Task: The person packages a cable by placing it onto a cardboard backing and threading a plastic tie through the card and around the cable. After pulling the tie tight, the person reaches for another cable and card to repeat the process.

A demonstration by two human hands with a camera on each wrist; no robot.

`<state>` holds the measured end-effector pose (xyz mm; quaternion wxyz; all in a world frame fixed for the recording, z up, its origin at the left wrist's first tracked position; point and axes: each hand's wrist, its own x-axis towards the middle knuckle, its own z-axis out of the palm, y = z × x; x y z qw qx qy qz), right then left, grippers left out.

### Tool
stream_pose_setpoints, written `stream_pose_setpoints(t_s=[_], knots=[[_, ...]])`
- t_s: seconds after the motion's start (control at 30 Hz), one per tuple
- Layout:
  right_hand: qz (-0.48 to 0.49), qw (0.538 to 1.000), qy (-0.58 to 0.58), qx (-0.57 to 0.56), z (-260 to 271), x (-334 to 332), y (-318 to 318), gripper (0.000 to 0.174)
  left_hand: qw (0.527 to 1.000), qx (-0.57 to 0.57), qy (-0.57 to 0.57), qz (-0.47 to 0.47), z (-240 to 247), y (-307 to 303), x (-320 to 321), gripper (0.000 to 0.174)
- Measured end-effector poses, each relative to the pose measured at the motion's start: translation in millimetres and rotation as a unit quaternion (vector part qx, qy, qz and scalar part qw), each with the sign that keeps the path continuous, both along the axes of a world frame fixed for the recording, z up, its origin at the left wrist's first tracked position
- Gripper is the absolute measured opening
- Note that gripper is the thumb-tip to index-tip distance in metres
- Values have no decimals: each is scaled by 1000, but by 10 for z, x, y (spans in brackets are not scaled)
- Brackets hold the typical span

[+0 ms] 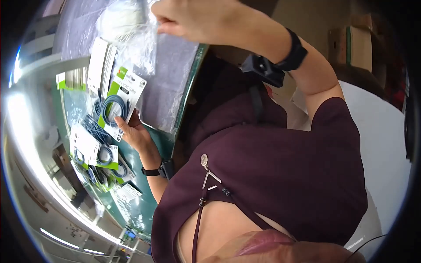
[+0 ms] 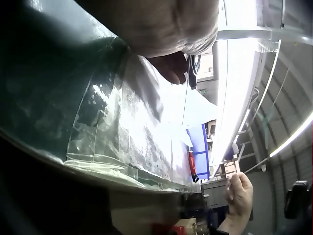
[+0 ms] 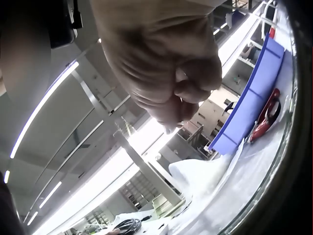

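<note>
My left hand (image 1: 138, 136) grips the lower edge of a white and green cable card (image 1: 136, 84), its thumb on the coiled dark USB cable (image 1: 115, 109) mounted there. Part of that cable (image 2: 192, 73) shows past the left fingers in the left wrist view. Raised above the table, my right hand (image 1: 188, 19) has curled fingers drawn together at the tips. In the head view it overlaps the edge of a clear bag beside a bundle of thin whitish strands (image 1: 120, 19). I cannot tell whether a thin strand sits between the right fingertips (image 3: 171, 125).
A stack of white cards (image 1: 101, 65) stands beyond the held card. Several carded cables (image 1: 105, 155) and loose coils (image 1: 94, 127) lie on the green table (image 1: 153, 140). A blue bin (image 3: 249, 98) and red-handled tool (image 3: 266, 117) are at the table's far end.
</note>
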<state>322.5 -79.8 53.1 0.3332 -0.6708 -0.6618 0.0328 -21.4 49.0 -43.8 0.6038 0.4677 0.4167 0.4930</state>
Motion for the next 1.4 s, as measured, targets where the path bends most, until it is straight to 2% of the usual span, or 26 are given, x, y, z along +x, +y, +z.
stream_pose_setpoints(t_s=[0.07, 0.17, 0.33, 0.43, 0.7, 0.73, 0.83, 0.93, 0.97, 1.0, 1.03, 1.07, 1.13, 1.17, 1.2, 1.3, 1.4], knots=[[-8, 999, 43, -1, -144, 21, -259, 17, 1000, -13, 17, -22, -70, 112, -133, 36], [-46, 985, 115, 121, -368, 139, -582, 19, 998, -39, 22, -38, -70, 169, -171, 35], [-107, 973, 172, 112, -541, 476, -1091, 18, 996, -54, 6, -72, 81, 233, -186, 34], [-178, 938, 291, 57, -571, 528, -1315, 16, 992, -42, -16, -118, 183, 241, -141, 33], [-218, 919, 316, 91, -702, 687, -1548, 13, 985, -25, -44, -165, 391, 45, 181, 31], [-216, 919, 318, 92, -692, 692, -1555, 13, 983, -27, -53, -174, 415, 28, 203, 31], [-104, 923, 341, 147, -686, 570, -1480, 10, 980, -54, -74, -174, 342, 155, 146, 30], [-4, 926, 348, 147, -795, 75, -1033, 7, 968, -108, -137, -182, 275, 346, 63, 30], [50, 924, 350, 145, -809, -172, -752, 5, 976, -93, -125, -154, 231, 385, 56, 29], [79, 907, 395, 122, -762, -472, -489, 5, 982, -106, -130, -84, 321, 350, 220, 29], [102, 890, 434, 93, -755, -802, -262, 9, 944, -96, -204, -240, 284, 437, 136, 29], [145, 890, 421, 96, -733, -1009, -61, 9, 945, -101, -225, -216, 333, 348, 182, 30], [107, 909, 385, 121, -699, -1198, 160, 9, 942, -98, -264, -181, 506, 158, 423, 32], [81, 916, 370, 132, -692, -1238, 202, 9, 953, -93, -248, -150, 567, 69, 500, 33], [102, 918, 361, 128, -598, -1158, 229, 9, 962, -90, -230, -119, 688, 3, 634, 35], [72, 932, 331, 125, -427, -1128, 256, 7, 955, -70, -269, -100, 849, -117, 686, 35], [81, 938, 323, 95, -289, -1087, 249, 6, 946, -67, -304, -96, 987, -203, 702, 35]])
